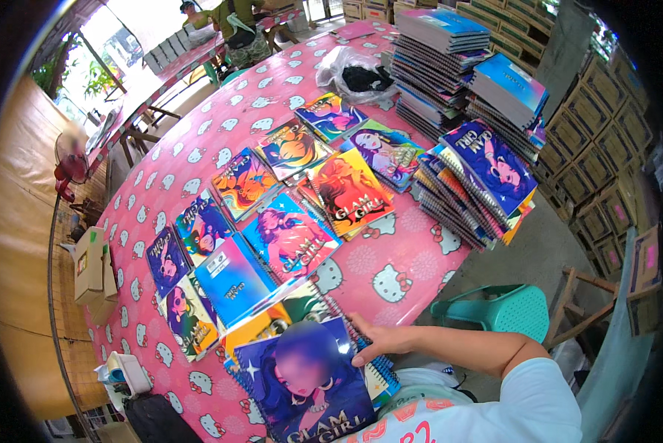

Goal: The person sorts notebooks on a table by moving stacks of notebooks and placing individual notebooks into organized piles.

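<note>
At the near edge of the table my right hand (382,341) is closed on the edge of spiral notebooks, its thumb near the purple cover of the top notebook (302,395). This notebook tilts toward me, with more notebooks behind and beneath it. My left hand does not show. Just beyond lie a blue-covered notebook (232,280) with a white label, a notebook with a pink-haired figure (291,236) and a red-and-yellow notebook (350,193). Several other illustrated notebooks, among them an orange one (244,183), lie in rows across the table.
A fanned notebook pile (461,196) and tall notebook stacks (435,66) stand at the right, near a plastic bag (354,74). A green stool (512,314) and stacked cartons (597,148) are beyond the right edge. A fan (73,166) stands left. People work at the far end.
</note>
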Demonstrator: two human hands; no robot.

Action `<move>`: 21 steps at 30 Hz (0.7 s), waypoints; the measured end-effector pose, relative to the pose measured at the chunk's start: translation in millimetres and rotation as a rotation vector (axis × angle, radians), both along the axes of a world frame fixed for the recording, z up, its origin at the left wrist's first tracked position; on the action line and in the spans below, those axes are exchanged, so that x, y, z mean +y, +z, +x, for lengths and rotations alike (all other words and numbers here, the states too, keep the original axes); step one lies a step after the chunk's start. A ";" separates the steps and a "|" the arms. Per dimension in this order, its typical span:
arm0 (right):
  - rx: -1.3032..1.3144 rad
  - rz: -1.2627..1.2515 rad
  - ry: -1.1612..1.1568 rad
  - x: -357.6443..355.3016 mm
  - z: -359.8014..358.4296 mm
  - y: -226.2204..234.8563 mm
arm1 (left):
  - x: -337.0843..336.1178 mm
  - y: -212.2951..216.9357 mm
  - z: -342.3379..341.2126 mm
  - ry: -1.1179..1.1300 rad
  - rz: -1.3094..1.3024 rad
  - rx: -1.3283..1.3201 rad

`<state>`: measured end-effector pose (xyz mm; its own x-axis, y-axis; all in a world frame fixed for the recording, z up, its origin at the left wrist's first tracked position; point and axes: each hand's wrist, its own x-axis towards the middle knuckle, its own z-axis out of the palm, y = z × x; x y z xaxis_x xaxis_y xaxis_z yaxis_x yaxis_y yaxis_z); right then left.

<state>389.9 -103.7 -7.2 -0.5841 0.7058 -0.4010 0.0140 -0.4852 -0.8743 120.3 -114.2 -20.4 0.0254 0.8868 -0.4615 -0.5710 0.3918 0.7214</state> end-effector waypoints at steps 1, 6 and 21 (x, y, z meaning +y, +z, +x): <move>0.009 -0.001 -0.019 -3.3 14.8 -2.5 | 6.3 -1.1 16.0 -0.045 -0.007 -0.020; -0.002 -0.045 -0.219 0.5 105.9 10.6 | 41.9 -18.0 116.8 -0.279 -0.056 -0.180; -0.059 -0.222 -0.539 41.7 251.4 60.3 | 39.7 -101.3 248.8 -0.454 -0.195 -0.105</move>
<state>641.3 -62.0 53.1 -0.1387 0.7924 -0.5941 -0.2402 -0.6089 -0.7560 369.1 -74.4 -121.7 0.4434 0.6731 -0.5919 -0.3771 0.7392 0.5580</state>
